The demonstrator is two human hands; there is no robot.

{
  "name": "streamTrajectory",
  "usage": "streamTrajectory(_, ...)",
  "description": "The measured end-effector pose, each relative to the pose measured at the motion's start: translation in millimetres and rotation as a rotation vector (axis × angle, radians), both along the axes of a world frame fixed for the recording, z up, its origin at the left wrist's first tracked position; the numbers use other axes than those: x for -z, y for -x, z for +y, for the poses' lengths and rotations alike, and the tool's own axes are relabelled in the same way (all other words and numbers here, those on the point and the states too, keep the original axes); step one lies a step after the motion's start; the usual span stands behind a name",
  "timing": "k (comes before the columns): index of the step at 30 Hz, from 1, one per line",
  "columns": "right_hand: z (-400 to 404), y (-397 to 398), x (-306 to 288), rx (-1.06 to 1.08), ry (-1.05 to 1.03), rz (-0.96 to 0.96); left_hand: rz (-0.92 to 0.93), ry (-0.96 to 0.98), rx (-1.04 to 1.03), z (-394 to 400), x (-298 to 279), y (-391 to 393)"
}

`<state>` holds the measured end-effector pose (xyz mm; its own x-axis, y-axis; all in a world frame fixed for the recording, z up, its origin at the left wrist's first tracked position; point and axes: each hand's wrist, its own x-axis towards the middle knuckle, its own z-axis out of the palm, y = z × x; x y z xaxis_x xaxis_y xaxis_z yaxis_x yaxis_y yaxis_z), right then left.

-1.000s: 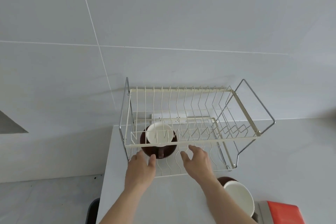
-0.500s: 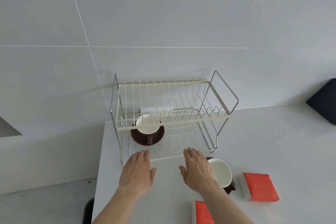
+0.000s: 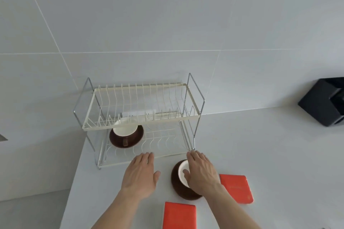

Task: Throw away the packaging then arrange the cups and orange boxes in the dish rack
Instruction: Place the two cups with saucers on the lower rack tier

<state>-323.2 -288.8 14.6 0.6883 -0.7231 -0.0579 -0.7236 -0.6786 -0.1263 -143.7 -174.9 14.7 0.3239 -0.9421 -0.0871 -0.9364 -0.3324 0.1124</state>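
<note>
A two-tier cream wire dish rack (image 3: 141, 125) stands at the counter's back left. A brown cup with a white inside (image 3: 126, 135) sits on its lower tier at the left. A second brown cup (image 3: 178, 178) stands on the counter in front of the rack's right end. My right hand (image 3: 202, 173) hovers flat over that cup with fingers apart, covering its right half. My left hand (image 3: 140, 172) is open, palm down, just before the rack's front edge. One orange box (image 3: 237, 188) lies right of the cup. Another orange box (image 3: 179, 215) lies near the front.
The white counter (image 3: 270, 154) ends at a left edge (image 3: 74, 182) with floor below. A black object (image 3: 323, 102) sits at the far right against the tiled wall. A white power strip (image 3: 137, 113) lies behind the rack.
Both hands have drawn back from the rack toward me. My right hand moved right and now covers the cup on the counter. The view has tilted down, showing both orange boxes.
</note>
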Motion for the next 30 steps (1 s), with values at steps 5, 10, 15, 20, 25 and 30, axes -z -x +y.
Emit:
streamTrajectory(5, -25.8, 38.5, 4.6, 0.017, -0.041, -0.002, 0.014, -0.035, -0.046, -17.0, 8.6, 38.2)
streamTrajectory(10, -44.1, 56.5, 18.4, 0.127, -0.191, -0.058, 0.125, -0.064, -0.175, -30.0, 25.1, 60.7)
streamTrajectory(15, -52.1, 62.6, 36.4, 0.224, -0.389, -0.103, 0.221, -0.132, -0.257, -33.9, 41.1, 77.8)
streamTrajectory(20, -60.3, 58.8, 47.4, 0.346, -0.572, -0.129, 0.358, -0.175, -0.345, -39.9, 56.0, 86.7)
streamTrajectory(25, -65.9, 53.5, 58.7, 0.447, -0.762, -0.205, 0.646, -0.203, -0.512, -47.6, 68.7, 90.5)
streamTrajectory(30, -70.9, 51.3, 65.9, 0.515, -0.822, -0.242, 0.808, -0.170, -0.610, -49.2, 71.6, 90.4)
